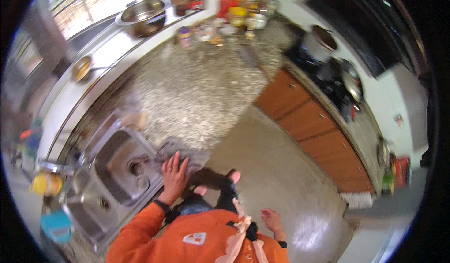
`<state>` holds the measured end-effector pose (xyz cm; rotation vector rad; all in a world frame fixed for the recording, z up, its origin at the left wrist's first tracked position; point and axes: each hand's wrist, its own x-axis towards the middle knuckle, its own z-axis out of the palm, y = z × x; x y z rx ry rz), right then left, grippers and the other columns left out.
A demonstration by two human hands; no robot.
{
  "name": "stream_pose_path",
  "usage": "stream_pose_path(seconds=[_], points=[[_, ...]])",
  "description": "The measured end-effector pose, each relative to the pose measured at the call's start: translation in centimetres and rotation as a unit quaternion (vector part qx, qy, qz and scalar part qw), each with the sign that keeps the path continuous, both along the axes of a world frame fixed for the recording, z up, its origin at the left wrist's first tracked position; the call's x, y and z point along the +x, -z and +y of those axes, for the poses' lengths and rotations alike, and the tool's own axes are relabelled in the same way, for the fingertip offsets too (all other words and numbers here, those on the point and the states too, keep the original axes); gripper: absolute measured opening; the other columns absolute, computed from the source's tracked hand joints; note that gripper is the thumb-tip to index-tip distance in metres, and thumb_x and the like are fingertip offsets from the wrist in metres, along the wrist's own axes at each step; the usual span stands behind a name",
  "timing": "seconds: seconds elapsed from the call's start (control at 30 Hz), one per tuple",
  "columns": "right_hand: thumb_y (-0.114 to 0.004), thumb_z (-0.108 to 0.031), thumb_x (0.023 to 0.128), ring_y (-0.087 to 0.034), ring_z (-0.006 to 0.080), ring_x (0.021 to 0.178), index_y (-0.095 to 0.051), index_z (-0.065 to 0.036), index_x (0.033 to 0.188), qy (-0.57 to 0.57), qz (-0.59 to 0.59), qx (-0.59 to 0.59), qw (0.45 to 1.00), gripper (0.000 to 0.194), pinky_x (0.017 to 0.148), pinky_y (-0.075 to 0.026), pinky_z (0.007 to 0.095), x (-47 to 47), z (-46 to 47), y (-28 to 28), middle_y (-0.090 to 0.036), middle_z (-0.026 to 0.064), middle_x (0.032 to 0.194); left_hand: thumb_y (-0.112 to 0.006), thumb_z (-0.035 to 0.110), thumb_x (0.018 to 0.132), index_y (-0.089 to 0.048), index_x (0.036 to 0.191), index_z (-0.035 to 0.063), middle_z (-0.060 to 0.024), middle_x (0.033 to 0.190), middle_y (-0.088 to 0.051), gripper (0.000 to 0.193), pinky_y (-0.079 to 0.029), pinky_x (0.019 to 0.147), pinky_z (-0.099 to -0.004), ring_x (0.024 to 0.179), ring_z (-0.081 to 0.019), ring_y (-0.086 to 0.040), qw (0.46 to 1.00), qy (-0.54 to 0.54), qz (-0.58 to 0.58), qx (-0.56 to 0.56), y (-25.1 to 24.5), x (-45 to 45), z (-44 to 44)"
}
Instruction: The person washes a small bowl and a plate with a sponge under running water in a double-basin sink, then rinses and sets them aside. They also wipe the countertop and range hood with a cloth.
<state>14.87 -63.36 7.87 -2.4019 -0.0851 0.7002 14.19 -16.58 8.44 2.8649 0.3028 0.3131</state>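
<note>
My left hand (174, 178) lies flat, fingers spread, on a grey cloth (181, 150) at the counter's front edge. That cloth sits beside the right rim of a stainless steel double sink (116, 154). Low on the right, my right hand (271, 220) hangs over the floor, away from any object. Its fingers look loosely curled and blurred, and I see nothing held in it. A tan item (135, 120), too blurred to name, rests at the sink's far corner.
The granite counter (197, 84) carries a knife (250, 57) and several jars at the back. A steel pot (144, 17) and a small bowl (82, 69) stand on the window ledge. Right are a stove with a pot (319, 43) and wooden drawers (309, 122). A blue container (56, 226) stands left.
</note>
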Motion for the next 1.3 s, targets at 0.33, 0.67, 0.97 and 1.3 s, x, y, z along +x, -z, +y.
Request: stream_pose_path(seconds=[0.33, 0.67, 0.97, 1.3], points=[[-0.068, -0.011, 0.083, -0.069, 0.0211, 0.082, -0.068, -0.004, 0.105, -0.094, -0.053, -0.012, 0.994, 0.023, 0.075, -0.055, 0.0320, 24.9, -3.6, -1.0, -0.071, 0.0122, 0.091, -0.057, 0.041, 0.091, -0.028, 0.151, 0.0135, -0.0184, 0.159, -0.014, 0.072, -0.015, 0.109, -0.0663, 0.145, -0.0388, -0.016, 0.926, -0.375, 0.013, 0.039, 4.6, 20.8, 11.7], [-0.063, -0.009, 0.086, -0.067, 0.0231, 0.089, -0.065, 0.000, 0.111, -0.045, 0.058, -0.062, 0.995, 0.026, 0.079, -0.053, 0.0324, 35.5, -6.3, 0.6, -0.069, 0.0115, 0.100, -0.073, 0.029, 0.074, -0.059, 0.114, 0.0125, -0.0098, 0.133, -0.047, 0.046, -0.033, 0.096, -0.0539, 0.123, -0.0342, -0.041, 0.940, -0.320, -0.102, 0.065, 2.3, 31.6, 18.7], [-0.066, -0.013, 0.086, -0.067, 0.0226, 0.083, -0.066, -0.003, 0.105, -0.121, 0.045, 0.008, 0.992, 0.022, 0.076, -0.053, 0.0327, 43.4, 0.3, 3.4, -0.070, 0.0124, 0.089, -0.070, 0.007, 0.068, -0.054, 0.127, 0.0111, -0.0107, 0.127, -0.058, 0.061, -0.039, 0.096, -0.0461, 0.117, -0.0349, -0.051, 0.964, -0.220, -0.114, -0.095, 0.2, 26.5, 14.0], [-0.065, -0.013, 0.086, -0.067, 0.0216, 0.086, -0.067, -0.004, 0.106, -0.130, 0.090, -0.032, 0.987, 0.022, 0.079, -0.053, 0.0326, 46.6, 6.8, -1.2, -0.070, 0.0118, 0.093, -0.071, 0.025, 0.079, -0.057, 0.121, 0.0135, -0.0128, 0.124, -0.056, 0.046, -0.046, 0.086, -0.0549, 0.115, -0.0398, -0.051, 0.879, -0.469, 0.057, 0.059, 0.9, 35.9, 30.1]])
